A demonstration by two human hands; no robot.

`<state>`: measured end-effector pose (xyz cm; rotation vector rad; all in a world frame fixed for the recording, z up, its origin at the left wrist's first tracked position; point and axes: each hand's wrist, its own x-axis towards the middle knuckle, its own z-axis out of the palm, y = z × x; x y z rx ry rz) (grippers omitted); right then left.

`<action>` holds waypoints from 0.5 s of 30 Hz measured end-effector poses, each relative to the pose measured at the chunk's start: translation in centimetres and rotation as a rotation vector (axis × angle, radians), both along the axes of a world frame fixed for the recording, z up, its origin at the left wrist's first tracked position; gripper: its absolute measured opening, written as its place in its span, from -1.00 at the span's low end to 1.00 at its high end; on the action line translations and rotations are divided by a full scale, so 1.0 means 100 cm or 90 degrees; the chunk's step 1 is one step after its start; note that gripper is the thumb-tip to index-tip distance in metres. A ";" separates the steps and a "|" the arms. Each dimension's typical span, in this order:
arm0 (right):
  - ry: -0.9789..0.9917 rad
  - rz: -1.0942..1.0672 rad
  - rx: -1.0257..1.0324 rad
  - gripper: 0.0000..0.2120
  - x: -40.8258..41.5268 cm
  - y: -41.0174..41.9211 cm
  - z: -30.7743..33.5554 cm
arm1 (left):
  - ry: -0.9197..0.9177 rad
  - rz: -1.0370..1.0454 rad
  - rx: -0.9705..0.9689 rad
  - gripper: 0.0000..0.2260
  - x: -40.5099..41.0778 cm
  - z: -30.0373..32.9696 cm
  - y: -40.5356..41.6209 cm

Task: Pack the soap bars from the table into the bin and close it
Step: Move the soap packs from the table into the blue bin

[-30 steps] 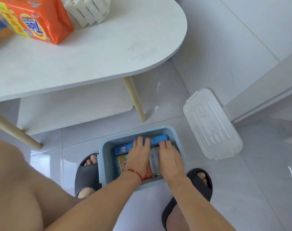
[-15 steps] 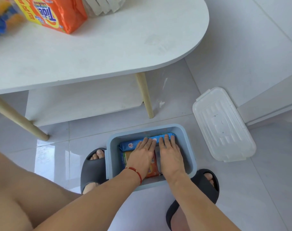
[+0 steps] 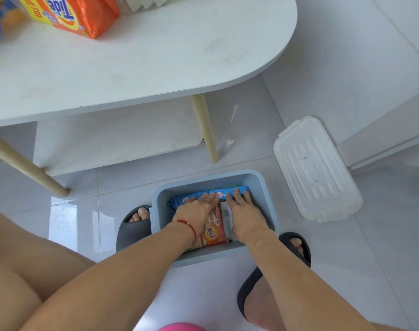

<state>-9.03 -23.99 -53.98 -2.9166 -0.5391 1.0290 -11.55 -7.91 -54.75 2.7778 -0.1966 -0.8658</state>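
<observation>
Both hands, left [image 3: 196, 212] and right [image 3: 245, 216], press flat with straight fingers, grip wide, on soap bars [image 3: 213, 232] inside the bin [image 3: 266, 187]; lid [image 3: 316, 170] lies beside.

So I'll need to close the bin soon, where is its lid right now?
In the head view the clear lid lies flat on the floor tiles, to the right of the blue bin and apart from it, near the white wall base.

Blue bin [image 3: 263, 187]; ribbed clear lid [image 3: 317, 170]; orange soap [image 3: 213, 232]
</observation>
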 end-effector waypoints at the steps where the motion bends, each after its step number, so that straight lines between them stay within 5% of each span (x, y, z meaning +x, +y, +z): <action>1: 0.016 -0.014 0.013 -0.16 -0.004 0.000 0.002 | 0.022 0.008 0.005 -0.27 0.005 0.006 0.001; 7: 0.101 -0.051 0.008 -0.26 -0.008 -0.002 0.018 | 0.057 -0.015 0.048 -0.57 -0.010 0.042 0.017; 11: 0.036 -0.101 0.031 -0.58 0.016 0.002 0.056 | 0.031 0.005 0.031 -0.66 -0.026 0.086 0.048; 15: 0.042 -0.187 0.236 -0.76 0.032 0.029 0.114 | -0.096 0.052 -0.040 -0.68 -0.028 0.155 0.076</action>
